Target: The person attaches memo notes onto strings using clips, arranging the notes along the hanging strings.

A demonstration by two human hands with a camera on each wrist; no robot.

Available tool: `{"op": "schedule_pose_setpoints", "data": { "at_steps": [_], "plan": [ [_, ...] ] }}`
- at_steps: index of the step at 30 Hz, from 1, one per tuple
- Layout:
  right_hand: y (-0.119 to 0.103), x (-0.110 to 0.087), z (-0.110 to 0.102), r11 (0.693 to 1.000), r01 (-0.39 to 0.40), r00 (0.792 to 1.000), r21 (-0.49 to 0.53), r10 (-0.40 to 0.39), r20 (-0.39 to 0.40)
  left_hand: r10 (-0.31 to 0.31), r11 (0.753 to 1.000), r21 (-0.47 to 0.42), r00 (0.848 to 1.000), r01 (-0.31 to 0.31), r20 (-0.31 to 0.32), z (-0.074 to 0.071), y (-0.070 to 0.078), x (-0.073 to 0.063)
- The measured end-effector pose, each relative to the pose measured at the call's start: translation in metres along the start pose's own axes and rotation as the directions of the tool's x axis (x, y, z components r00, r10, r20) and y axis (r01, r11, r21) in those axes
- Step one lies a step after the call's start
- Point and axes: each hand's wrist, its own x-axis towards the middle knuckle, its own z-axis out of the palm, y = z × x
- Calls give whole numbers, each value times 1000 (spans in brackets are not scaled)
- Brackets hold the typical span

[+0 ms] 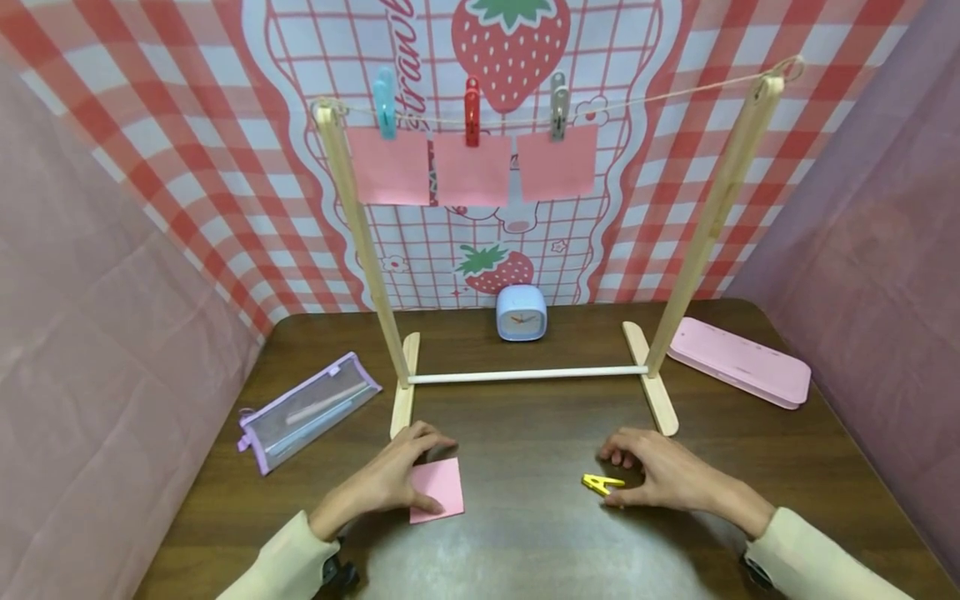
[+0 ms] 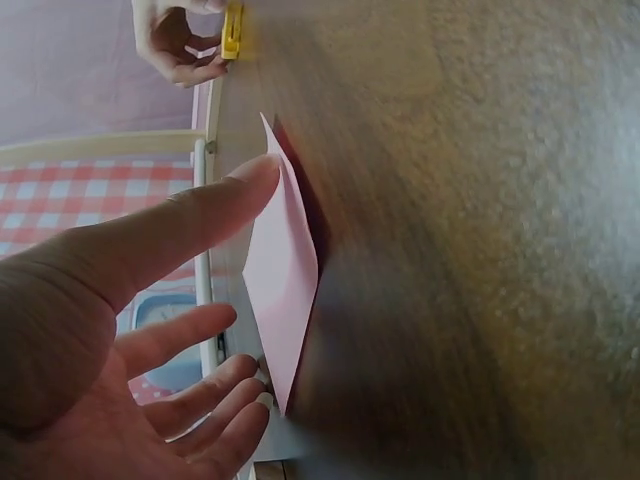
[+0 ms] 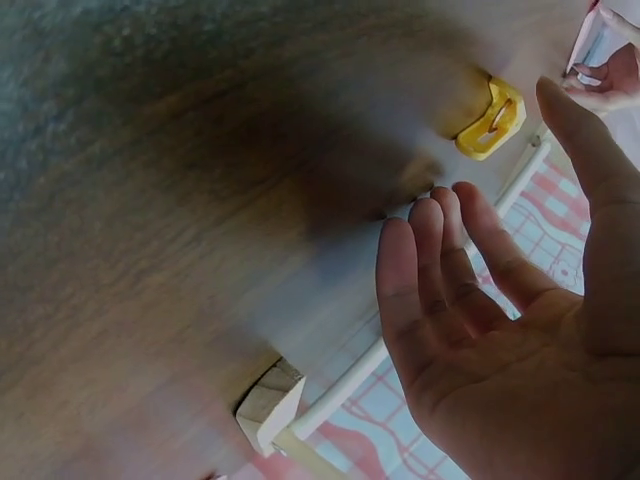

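A square pink paper note (image 1: pixel 437 490) lies on the table under my left hand (image 1: pixel 390 475). The left thumb (image 2: pixel 225 200) touches the note's edge, while the other fingers spread loosely at its far side. My right hand (image 1: pixel 667 473) hovers beside a small yellow clothespin (image 1: pixel 601 484), fingers relaxed and parted. In the right wrist view the clothespin (image 3: pixel 491 120) sits just beyond the fingertips, with nothing in the palm. Three pink notes (image 1: pixel 472 171) hang from a string, held by a blue clothespin (image 1: pixel 385 104), a red clothespin (image 1: pixel 472 112) and a grey clothespin (image 1: pixel 558 106).
Two wooden posts (image 1: pixel 363 242) carry the string (image 1: pixel 675 92), joined low down by a white rod (image 1: pixel 525 375). Behind the rod stands a small blue clock (image 1: pixel 521 313). A purple-trimmed mesh pencil pouch (image 1: pixel 311 412) lies left, a pink case (image 1: pixel 738 364) right.
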Motion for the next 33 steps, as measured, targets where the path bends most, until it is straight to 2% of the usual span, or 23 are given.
{"op": "schedule_pose_setpoints", "data": {
  "at_steps": [6,16,24,33],
  "plan": [
    [-1,-2,-2,1000,-15,999,12,14,31,-2,1000,20,1000,1,26,1,-1,0],
    [1,-5,0,999,0,1000,35,0,15,-18,1000,-7,998,19,56,1,1,-3],
    [2,-4,0,1000,9,1000,21,-9,-12,-19,999,-35,999,21,48,1,2,-1],
    [1,-3,2,998,57,998,9,-57,-35,-26,999,-30,998,28,53,-1,5,-3]
  ]
}}
